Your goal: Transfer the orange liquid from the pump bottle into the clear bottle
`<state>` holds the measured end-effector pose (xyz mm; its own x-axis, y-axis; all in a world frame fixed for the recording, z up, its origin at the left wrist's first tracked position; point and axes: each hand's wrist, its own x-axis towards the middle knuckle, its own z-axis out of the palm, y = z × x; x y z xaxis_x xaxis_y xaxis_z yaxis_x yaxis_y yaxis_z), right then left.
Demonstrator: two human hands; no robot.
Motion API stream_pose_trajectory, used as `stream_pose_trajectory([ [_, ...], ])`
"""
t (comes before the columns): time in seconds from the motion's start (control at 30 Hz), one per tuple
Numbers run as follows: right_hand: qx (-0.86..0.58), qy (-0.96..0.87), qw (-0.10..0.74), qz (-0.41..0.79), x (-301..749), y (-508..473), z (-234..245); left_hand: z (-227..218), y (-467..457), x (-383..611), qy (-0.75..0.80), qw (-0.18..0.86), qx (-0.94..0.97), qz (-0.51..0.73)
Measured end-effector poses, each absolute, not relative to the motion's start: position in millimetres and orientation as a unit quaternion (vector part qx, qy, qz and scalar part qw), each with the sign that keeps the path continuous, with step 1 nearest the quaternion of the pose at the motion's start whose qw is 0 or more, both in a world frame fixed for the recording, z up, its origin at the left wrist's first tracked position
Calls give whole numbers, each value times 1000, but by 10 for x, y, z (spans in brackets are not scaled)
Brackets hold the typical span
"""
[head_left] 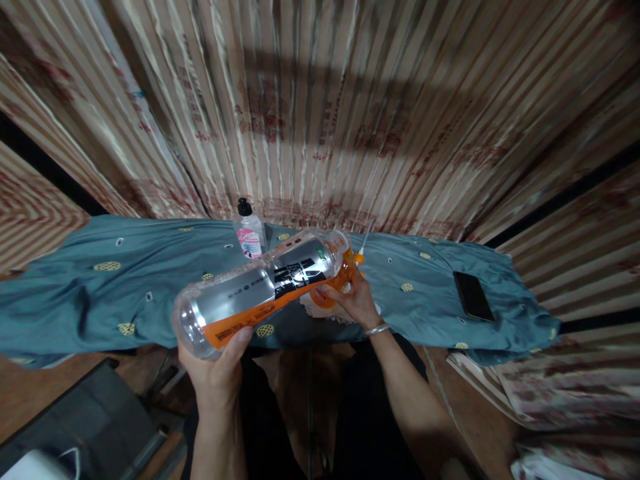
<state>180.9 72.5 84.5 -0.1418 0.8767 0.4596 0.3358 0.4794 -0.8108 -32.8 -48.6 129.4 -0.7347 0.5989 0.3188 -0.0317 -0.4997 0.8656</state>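
A large clear plastic bottle with a silver, black and orange label lies tilted, its base toward me and its neck pointing away. My left hand cups the base from below, thumb on the orange band. My right hand is closed around the neck end, where an orange piece shows; a bracelet sits on that wrist. Both hands hold the bottle above a teal cloth-covered table.
A small clear bottle with a black cap and pink label stands on the table behind the big one. A dark phone lies at the right. Striped curtains hang behind. A dark box is on the floor at lower left.
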Motion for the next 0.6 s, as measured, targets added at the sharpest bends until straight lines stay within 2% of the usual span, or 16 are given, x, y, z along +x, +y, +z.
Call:
stream_pose_trajectory([
  [0.6,-441,-693,489,293,1793,731,834,1262,-498,-364,476,182,317,800],
])
